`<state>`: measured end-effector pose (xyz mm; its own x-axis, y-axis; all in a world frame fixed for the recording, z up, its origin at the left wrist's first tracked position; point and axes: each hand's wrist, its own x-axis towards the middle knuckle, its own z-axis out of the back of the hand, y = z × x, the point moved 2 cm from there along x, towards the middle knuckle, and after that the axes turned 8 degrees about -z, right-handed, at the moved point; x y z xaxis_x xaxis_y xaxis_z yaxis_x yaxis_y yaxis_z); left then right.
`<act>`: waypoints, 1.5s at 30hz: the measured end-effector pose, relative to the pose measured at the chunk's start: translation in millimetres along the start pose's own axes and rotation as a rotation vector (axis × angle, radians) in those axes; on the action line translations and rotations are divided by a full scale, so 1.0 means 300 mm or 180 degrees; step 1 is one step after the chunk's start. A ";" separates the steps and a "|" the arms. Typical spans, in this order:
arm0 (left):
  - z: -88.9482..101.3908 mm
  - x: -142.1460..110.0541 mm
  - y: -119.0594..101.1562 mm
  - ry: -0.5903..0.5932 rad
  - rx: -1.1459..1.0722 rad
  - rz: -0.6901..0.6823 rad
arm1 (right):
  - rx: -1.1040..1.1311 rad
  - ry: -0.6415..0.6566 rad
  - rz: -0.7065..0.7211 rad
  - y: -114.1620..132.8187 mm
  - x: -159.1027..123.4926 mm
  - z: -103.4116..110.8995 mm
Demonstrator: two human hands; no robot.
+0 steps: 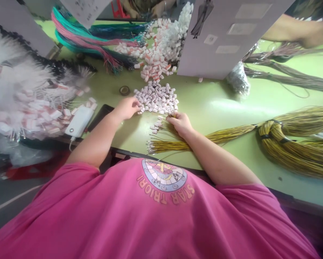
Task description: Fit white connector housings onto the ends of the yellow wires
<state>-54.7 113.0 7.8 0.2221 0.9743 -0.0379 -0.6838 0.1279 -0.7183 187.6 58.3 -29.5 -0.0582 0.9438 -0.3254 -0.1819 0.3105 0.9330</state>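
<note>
At the left edge of a pile of small white plastic connectors [157,96], my left hand [127,108] has its thumb and fingers bent together. Its fingertips touch the pile, but whether a connector is between them is too small to see. My right hand [180,124] is closed around thin yellow-and-black wires [172,114], whose ends stick up past the thumb. Several white connectors [156,125] sit at wire ends just left of this hand. Under the right wrist lies a thicker bundle of yellow wires [164,146] with bare silvery tips pointing left.
Coiled yellow wires [274,135] lie at the right. Behind the pile are more white and orange connectors [156,64], a tape roll [124,90] and a grey-white panel [215,46]. A white power bank [79,120] stands at left beside heaped white wires. A co-worker's arm [293,30] reaches in at upper right.
</note>
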 end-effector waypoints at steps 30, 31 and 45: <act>-0.277 -0.072 -0.138 0.0964 -0.2684 0.0504 | -0.0659 0.0115 0.0342 -0.015 0.014 -0.011; -0.276 -0.073 -0.142 0.0940 -0.2711 0.0530 | -0.0720 0.0087 0.0361 -0.016 0.015 -0.010; -0.150 -0.029 -0.096 0.0789 -0.0509 -0.0301 | -0.0497 -0.0161 0.0561 -0.029 0.012 0.011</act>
<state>-5.7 92.4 -2.4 0.4558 0.8820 -0.1198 -0.5384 0.1660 -0.8262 192.2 59.6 -38.2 -0.0539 0.9875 -0.1480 -0.3230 0.1230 0.9384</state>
